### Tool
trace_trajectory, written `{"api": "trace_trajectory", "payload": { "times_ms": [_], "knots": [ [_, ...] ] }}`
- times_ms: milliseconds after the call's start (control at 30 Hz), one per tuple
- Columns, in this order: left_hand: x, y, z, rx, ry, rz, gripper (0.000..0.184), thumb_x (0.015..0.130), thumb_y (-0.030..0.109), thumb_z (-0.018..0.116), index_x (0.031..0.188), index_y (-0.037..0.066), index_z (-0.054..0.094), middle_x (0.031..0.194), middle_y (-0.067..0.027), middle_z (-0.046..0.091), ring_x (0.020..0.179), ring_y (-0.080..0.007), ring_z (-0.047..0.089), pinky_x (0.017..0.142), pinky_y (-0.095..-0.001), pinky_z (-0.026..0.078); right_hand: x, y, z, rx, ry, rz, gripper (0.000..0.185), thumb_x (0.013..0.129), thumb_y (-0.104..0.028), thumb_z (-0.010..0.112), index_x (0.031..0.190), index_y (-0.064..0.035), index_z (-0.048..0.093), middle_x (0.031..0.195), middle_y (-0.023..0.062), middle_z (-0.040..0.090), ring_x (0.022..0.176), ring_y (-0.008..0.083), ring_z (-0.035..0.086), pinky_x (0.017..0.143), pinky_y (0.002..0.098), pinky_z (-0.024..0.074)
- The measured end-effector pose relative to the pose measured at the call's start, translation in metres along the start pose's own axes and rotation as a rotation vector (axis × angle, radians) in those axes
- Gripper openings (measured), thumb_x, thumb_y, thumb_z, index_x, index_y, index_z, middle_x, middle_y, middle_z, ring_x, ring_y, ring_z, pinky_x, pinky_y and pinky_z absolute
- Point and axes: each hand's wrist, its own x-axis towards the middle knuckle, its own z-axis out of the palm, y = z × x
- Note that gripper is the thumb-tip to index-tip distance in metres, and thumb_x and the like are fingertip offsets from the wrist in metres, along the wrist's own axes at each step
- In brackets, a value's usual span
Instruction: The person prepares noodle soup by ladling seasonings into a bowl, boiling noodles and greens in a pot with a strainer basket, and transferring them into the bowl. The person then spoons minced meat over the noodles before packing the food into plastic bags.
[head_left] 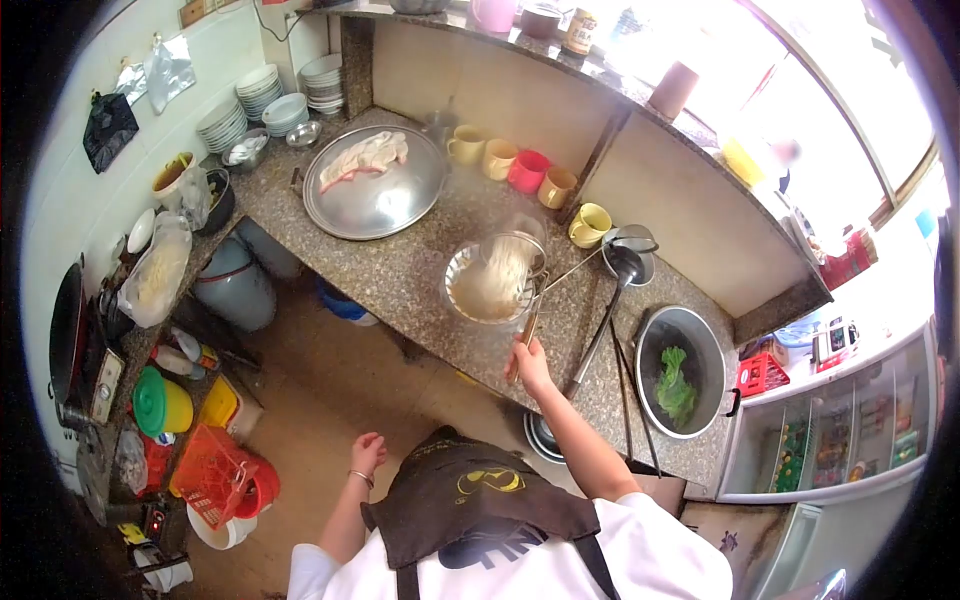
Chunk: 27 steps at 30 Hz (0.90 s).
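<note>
A dark apron [470, 490] is being worn over a white shirt, nearest to the camera. The left hand [368, 453] is being held low, beside the apron and apart from the table [400, 270]; its fingers are being kept loosely curled, and whether they are pressed together cannot be told. By the right hand [530, 362], a wooden-handled strainer [515, 228] is being held out over the table, the fingers being wrapped around the handle.

Just to the right of that forearm, two long thin sticks [626, 405] are being supported side by side at the edge of the table. Beyond the right hand, the strainer's basket is being held tilted over a white bowl [452, 298] with a fluted rim. Pale noodles [508, 268] are being held partly in the basket and partly over the bowl, where brownish liquid is being contained; their lower ends are being blurred.

To the right, leafy greens [676, 388] are being held inside a large metal pot [703, 365]. Between pot and bowl, a long-handled ladle [600, 345] is being propped with its head in a metal container [646, 270].

Farther back, a row of mugs [529, 172] is being lined up along the partition. To their left, a pale, floppy slab [365, 160] is being borne by a round metal tray [385, 208]. Farthest in that corner, white dishes [260, 85] are being kept in stacks.
</note>
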Motion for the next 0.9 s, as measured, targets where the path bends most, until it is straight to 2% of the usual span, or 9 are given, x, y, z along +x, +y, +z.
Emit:
{"api": "trace_trajectory", "payload": {
  "times_ms": [700,900],
  "knots": [
    [0.005,-0.008,-0.003,0.048,0.004,0.006,0.027,0.079,0.016,0.061,0.102,0.007,0.052,0.087,-0.0033,0.056,0.066,-0.0127,0.056,0.051,-0.0261,0.048,0.004,0.005,0.003,-0.161,0.029,-0.081,0.030,0.083,-0.008,0.038,0.110,0.0033,0.036,0.056,0.0065,0.048,0.040,0.0172,0.050,0.038,0.0289,0.0421],
    [0.006,-0.007,-0.001,0.046,-0.007,-0.006,0.029,0.079,0.016,0.061,0.104,0.007,0.051,0.090,-0.0035,0.055,0.068,-0.0139,0.056,0.053,-0.0275,0.049,0.006,0.005,0.002,-0.212,0.049,-0.090,0.026,0.084,-0.009,0.038,0.108,0.0014,0.038,0.054,0.0061,0.048,0.040,0.0169,0.050,0.038,0.0288,0.0409]
  ]
}}
